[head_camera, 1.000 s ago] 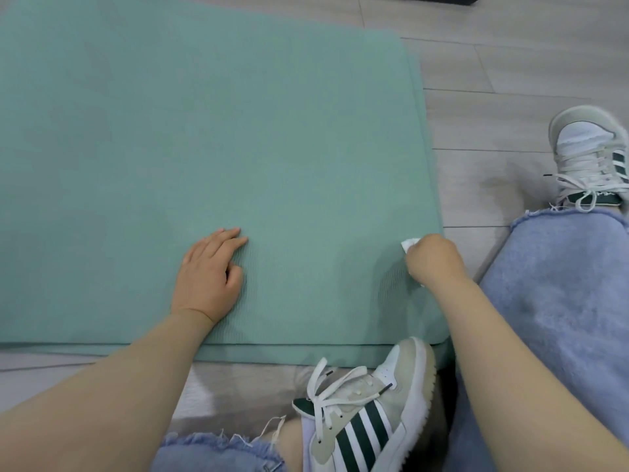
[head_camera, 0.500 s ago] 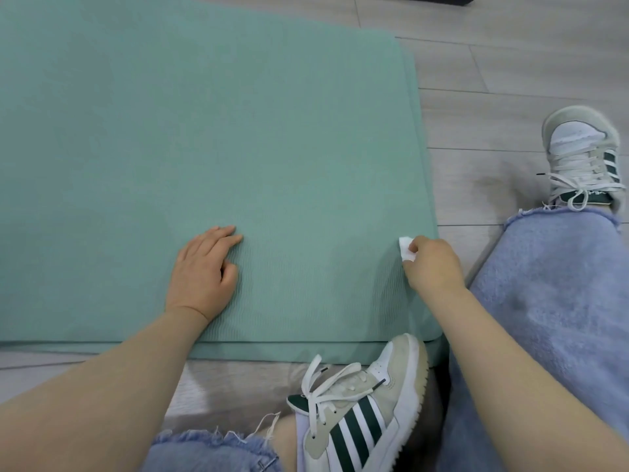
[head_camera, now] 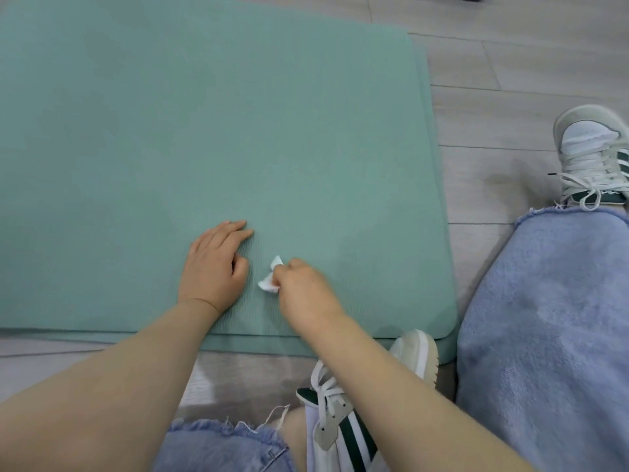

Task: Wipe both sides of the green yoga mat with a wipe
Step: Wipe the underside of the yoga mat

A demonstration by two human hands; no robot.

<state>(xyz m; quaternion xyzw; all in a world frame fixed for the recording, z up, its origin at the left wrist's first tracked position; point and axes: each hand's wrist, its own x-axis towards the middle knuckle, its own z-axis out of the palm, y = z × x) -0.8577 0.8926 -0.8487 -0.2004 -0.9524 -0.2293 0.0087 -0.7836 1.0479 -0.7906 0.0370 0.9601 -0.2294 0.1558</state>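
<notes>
The left hand (head_camera: 212, 267) lay flat, palm down, fingers straight and together, thumb tucked alongside, forearm stretched forward. The right hand (head_camera: 303, 287) was curled into a loose fist just beside the left thumb, knuckles up, its forearm angled inward

Floor, shoes and denim around the lower and right parts of the frame
Grey wood-look floor (head_camera: 531, 56) fills the upper right; a white sneaker with dark green stripes (head_camera: 354, 424) sits bottom centre, a second sneaker (head_camera: 592, 158) at right edge above a light blue frayed jeans leg (head_camera: 551, 328)
</notes>
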